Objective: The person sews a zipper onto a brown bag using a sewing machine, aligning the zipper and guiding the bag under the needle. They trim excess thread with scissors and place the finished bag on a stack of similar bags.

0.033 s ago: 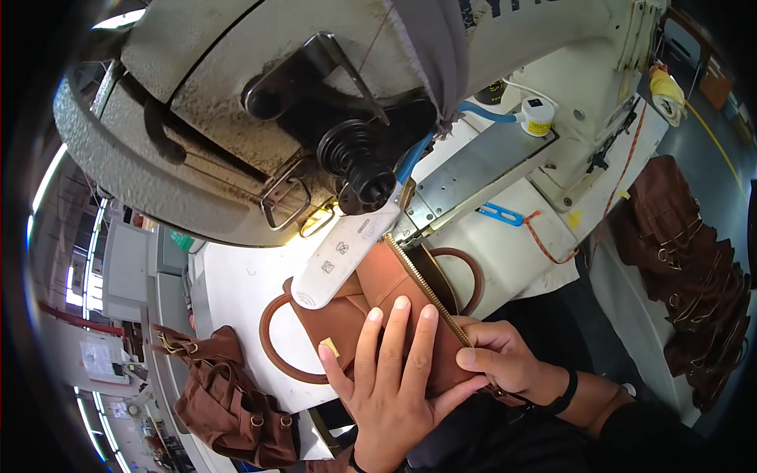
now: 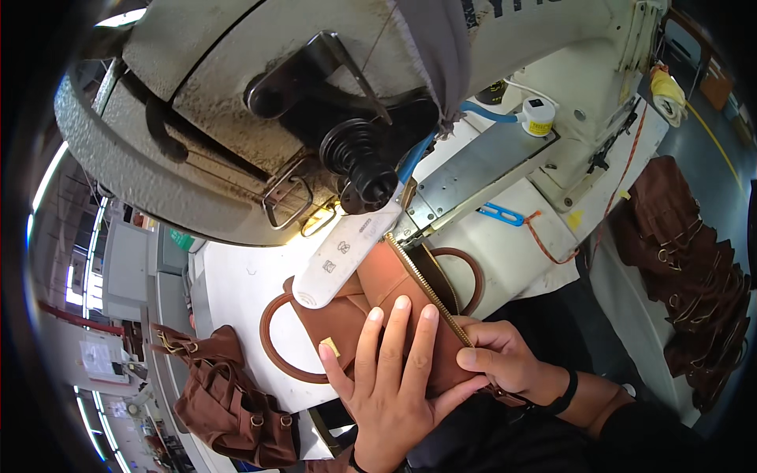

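Observation:
A brown leather handbag (image 2: 386, 276) with two rounded handles lies under the sewing machine (image 2: 236, 118). Its brass-toothed zipper (image 2: 430, 292) runs slantwise from the machine's needle area down to my right hand. Spread flat on the bag's side, my left hand (image 2: 390, 374) has its fingers apart. My right hand (image 2: 505, 355) pinches the near end of the zippered edge between thumb and fingers. A white rounded plate (image 2: 335, 260) on the machine covers part of the bag. The needle itself is hidden behind the machine's black parts.
More brown bags (image 2: 233, 402) lie at the lower left, and a pile of them (image 2: 678, 268) sits at the right. On the white table are a blue plastic tool (image 2: 502, 213) with an orange cord and the machine's metal arm (image 2: 477, 177). A yellow cloth (image 2: 668, 93) hangs at upper right.

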Available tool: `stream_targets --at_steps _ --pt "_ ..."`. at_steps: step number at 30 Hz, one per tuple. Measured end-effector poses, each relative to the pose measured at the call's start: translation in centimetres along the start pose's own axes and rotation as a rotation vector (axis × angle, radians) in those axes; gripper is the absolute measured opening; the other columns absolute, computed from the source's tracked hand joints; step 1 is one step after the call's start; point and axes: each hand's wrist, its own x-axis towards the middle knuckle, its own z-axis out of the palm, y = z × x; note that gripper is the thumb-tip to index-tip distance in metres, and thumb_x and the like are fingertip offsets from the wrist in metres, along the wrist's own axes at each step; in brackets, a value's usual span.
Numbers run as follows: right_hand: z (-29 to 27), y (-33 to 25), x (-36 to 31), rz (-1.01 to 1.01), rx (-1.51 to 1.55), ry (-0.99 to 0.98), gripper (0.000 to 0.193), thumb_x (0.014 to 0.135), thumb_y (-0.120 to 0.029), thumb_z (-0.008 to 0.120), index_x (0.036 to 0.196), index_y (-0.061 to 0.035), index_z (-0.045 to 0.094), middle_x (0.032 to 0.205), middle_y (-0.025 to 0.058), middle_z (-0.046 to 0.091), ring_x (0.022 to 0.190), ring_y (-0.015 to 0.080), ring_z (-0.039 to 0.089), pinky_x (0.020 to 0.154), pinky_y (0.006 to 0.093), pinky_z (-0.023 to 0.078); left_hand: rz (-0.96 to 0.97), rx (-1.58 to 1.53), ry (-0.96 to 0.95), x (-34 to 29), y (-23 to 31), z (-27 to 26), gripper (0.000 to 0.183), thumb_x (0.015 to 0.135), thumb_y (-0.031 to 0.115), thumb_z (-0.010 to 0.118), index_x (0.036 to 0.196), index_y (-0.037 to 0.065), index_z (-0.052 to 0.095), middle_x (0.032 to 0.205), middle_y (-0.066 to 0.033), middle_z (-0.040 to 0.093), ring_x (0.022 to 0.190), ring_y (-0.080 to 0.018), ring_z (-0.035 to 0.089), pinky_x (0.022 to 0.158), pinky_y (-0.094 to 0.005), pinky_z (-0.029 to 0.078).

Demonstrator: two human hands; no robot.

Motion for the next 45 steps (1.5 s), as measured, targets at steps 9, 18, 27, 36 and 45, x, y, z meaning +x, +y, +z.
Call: stream_targets --at_steps 9,18,27,36,45 --pt "-0.2 0.4 2.1 -0.018 0.027 -0.004 0.021 0.105 -0.009 0.058 0.091 0.0052 0.064 0.151 0.0140 0.053 0.099 0.0093 0.060 0.081 0.0260 0.049 0.001 -0.041 0.055 1.5 -1.4 1.1 0.094 0.079 0.081 0.061 0.142 0.011 0.062 0.145 -0.0095 0.060 0.137 -0.0294 0.052 0.125 -0.0562 0.003" --pt "-0.4 0.0 4.8 -0.054 -0.040 -0.062 0.025 0.106 -0.011 0.057 0.115 0.0102 0.065 0.132 0.0062 0.058 0.085 0.0036 0.051 0.071 0.0215 0.043 0.018 -0.141 0.100 3.3 -3.3 1.9 0.095 0.076 0.076 0.069 0.143 0.009 0.060 0.147 -0.0119 0.058 0.136 -0.0299 0.051 0.123 -0.0582 0.008" --pt "-0.5 0.3 7.4 -0.144 -0.157 -0.034 0.024 0.106 -0.012 0.056 0.116 0.0070 0.066 0.106 0.0009 0.066 0.086 0.0026 0.057 0.072 0.0173 0.046 0.048 -0.266 0.241 4.7 -5.1 3.5 0.078 0.073 0.059 0.083 0.130 0.008 0.069 0.134 -0.0112 0.067 0.123 -0.0273 0.062 0.120 -0.0544 0.019" --pt "-0.3 0.0 9.2 -0.053 -0.386 0.108 0.020 0.104 -0.015 0.062 0.099 0.0016 0.072 0.080 -0.0006 0.069 0.068 0.0043 0.061 0.058 0.0192 0.047 0.043 -0.439 0.381 6.1 -5.8 4.2 0.052 0.072 0.034 0.091 0.115 0.008 0.077 0.112 -0.0085 0.076 0.114 -0.0283 0.068 0.106 -0.0480 0.040" --pt "0.6 -0.9 9.7 -0.070 -0.581 0.230 0.022 0.102 -0.017 0.066 0.106 0.0026 0.075 0.079 -0.0011 0.068 0.067 0.0029 0.058 0.057 0.0204 0.045 0.021 -0.400 0.456 5.7 -6.0 6.2 0.044 0.079 0.017 0.085 0.118 0.001 0.072 0.122 -0.0141 0.073 0.115 -0.0300 0.067 0.107 -0.0416 0.040"
